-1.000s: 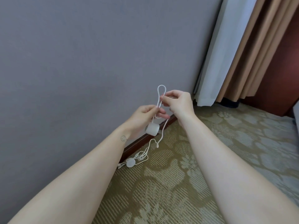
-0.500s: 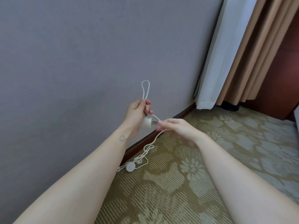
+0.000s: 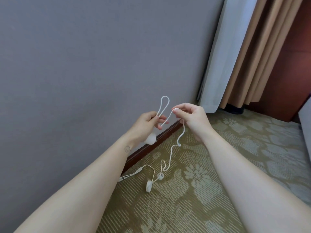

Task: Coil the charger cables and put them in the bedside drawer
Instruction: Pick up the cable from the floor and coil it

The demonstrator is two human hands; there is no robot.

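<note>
A thin white charger cable (image 3: pixel 170 155) runs between both hands and down to the carpet. My left hand (image 3: pixel 147 123) pinches a tall upright loop (image 3: pixel 164 103) of it, and the white plug block (image 3: pixel 150 139) hangs under that palm. My right hand (image 3: pixel 190 117) pinches the cable a little to the right of the loop, at about the same height. Below, the cable curls to the floor, where a round white puck (image 3: pixel 148 186), a small ring-shaped piece (image 3: pixel 160 176) and several short connector ends (image 3: pixel 133 174) lie. No drawer is in view.
A grey wall (image 3: pixel 101 56) with a dark wooden skirting board (image 3: pixel 161 137) stands on the left. White and tan curtains (image 3: pixel 239 51) hang at the back right beside a reddish wood panel (image 3: pixel 292 73). Patterned olive carpet (image 3: pixel 218 165) covers the floor.
My right hand has risen from below the plug to the loop's height, drawing up a new length of cable. The floor end has slid and spread on the carpet.
</note>
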